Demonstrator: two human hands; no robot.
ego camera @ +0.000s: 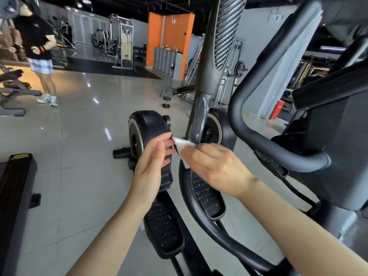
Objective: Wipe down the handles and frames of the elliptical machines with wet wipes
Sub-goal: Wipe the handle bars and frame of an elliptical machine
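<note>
A dark grey elliptical machine fills the middle and right of the head view. Its upright moving handle bar [201,114] shows a wet, streaky patch along its lower part. My right hand [215,166] holds a white wet wipe [182,147] just below that patch, with its fingers curled over the wipe. Beside it on the left, my left hand [154,162] has straight fingers whose tips touch the wipe's left corner. The fixed curved handle [264,144] loops to the right of my hands. Two studded pedals [205,198] lie below them.
The flywheel housing [148,130] stands just behind my left hand. A person in a black shirt [38,36] stands at the far left on the glossy tiled floor. A small dumbbell [166,102] lies on the floor beyond. A black machine base [16,196] sits at the left edge.
</note>
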